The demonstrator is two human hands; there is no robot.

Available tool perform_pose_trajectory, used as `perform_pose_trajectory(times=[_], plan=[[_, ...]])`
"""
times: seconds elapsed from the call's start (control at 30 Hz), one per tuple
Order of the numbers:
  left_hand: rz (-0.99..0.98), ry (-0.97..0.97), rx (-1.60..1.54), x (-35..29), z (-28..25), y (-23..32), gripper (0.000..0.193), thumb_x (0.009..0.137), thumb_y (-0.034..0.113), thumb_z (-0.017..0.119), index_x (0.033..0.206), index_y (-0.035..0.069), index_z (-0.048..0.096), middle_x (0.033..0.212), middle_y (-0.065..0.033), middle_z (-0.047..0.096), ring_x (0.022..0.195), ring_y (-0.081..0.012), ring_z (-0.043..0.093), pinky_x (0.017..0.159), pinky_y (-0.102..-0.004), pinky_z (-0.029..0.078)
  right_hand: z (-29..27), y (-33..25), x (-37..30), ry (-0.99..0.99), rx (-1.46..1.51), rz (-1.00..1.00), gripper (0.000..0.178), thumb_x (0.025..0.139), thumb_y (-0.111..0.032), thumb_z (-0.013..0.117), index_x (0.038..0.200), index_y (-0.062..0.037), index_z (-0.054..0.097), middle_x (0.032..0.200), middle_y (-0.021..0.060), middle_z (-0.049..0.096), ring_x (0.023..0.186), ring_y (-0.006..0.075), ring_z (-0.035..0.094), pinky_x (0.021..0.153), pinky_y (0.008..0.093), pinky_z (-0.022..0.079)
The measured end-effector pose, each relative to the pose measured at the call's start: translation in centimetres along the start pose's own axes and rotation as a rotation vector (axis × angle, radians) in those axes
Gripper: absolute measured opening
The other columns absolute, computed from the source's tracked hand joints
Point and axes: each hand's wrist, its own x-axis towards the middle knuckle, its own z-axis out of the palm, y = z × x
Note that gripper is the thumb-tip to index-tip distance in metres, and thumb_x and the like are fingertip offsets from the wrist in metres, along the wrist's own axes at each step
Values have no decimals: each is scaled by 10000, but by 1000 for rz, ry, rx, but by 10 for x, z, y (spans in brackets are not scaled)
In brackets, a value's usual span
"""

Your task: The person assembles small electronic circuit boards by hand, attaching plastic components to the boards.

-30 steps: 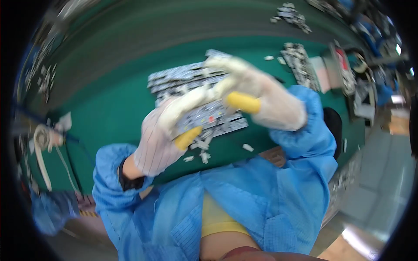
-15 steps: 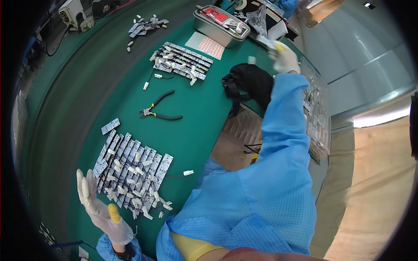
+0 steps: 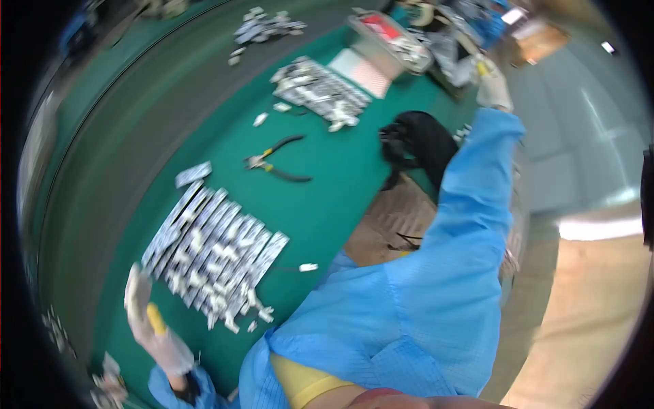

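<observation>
My left hand (image 3: 158, 334), in a white glove with a yellow thumb cover, is held up at the lower left with its fingers stretched out and nothing in them. Beside it lies a dense group of circuit board strips (image 3: 216, 235) with white connectors on short wires. My right hand (image 3: 493, 87), also gloved with a yellow fingertip cover, is stretched out to the far right, next to a crumpled clear plastic bag (image 3: 446, 58). Motion blur hides its fingers and whatever they may hold.
Diagonal cutters (image 3: 272, 160) lie spread on the green work surface (image 3: 327, 198). Beyond are a second strip group (image 3: 320, 92), a sheet of small labels (image 3: 361, 71) and a metal box (image 3: 388, 41). A black cloth bundle (image 3: 426, 146) rests at the right edge. More strips (image 3: 269, 27) lie on the dark belt.
The view has shifted, so the table's things sit farther right. My right hand has reached farther out toward the plastic bag; the pale strip seen in it earlier no longer shows clearly. My left hand stays open.
</observation>
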Motion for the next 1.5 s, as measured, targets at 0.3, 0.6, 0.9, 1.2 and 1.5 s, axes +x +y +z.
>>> perform_pose_trajectory(times=[0.3, 0.6, 0.9, 1.2, 1.5], plan=[[295, -126, 150, 10, 12, 2, 204, 861, 90, 629, 1056, 33, 643, 1093, -130, 656, 1015, -292, 615, 882, -358, 468, 354, -196, -223, -1015, -368, -908, 362, 823, -163, 664, 1170, -83, 601, 1067, 129, 645, 989, 315, 601, 829, 388, 502], [13, 126, -81, -35, -33, -24, 426, 931, 317, 545, 1215, 0, 558, 1160, -112, 638, 1076, -233, 593, 943, -351, 445, 401, -234, -258, -1090, 152, -756, 753, 721, 39, 688, 1392, -34, 355, 894, 84, 631, 809, 189, 608, 745, 304, 506], [-123, -63, -371, -17, -6, 10, 469, 830, 144, 703, 1248, 22, 528, 955, -84, 649, 866, -142, 611, 782, -286, 486, 340, -263, -326, -1130, 391, -952, 959, 631, -56, 828, 1424, -16, 290, 1153, 148, 596, 1044, 220, 589, 905, 358, 481], [41, 51, -126, -24, 1, 3, 505, 739, 230, 779, 1162, 25, 595, 998, -99, 677, 851, -197, 649, 763, -300, 505, 328, -246, -325, -1353, 481, -163, 471, 846, -142, 702, 1242, 16, 502, 1014, 135, 641, 715, 130, 620, 609, 243, 522], [124, 32, -315, -23, -2, 1, 498, 714, 206, 776, 1148, 22, 615, 985, -96, 662, 877, -182, 679, 758, -268, 550, 320, -250, -323, -1472, 652, -25, 499, 856, -216, 698, 1224, 49, 491, 895, 143, 662, 692, 131, 641, 607, 240, 522]])
